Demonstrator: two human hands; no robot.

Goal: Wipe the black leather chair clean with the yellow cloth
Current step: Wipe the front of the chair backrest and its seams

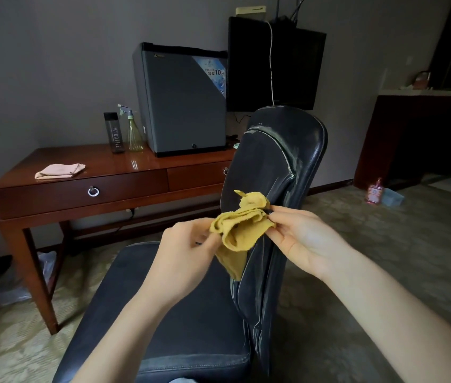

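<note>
A dim room with grey walls and a patterned carpet (370, 258) holds a long wooden desk (124, 167) with 2 drawers at the left. The black leather chair (205, 313) stands in the foreground in front of the desk; its worn backrest (274, 161) rises in the middle of the view, seen almost edge-on. A grey mini fridge (182, 106) sits on the desk, a black screen (274, 64) is on the wall beside it, and a dark cabinet (401, 134) stands far right.

Both hands are raised over the seat, just in front of the backrest. The left hand (182, 252) pinches the left edge of the yellow cloth (239, 230), and the right hand (310, 239) pinches its right edge with fingertips. The bunched cloth hangs between them, its lower corner against the backrest edge.

On the desk lie a folded pink cloth (59, 170), a dark bottle (113, 132) and a spray bottle (134, 131) side by side.
</note>
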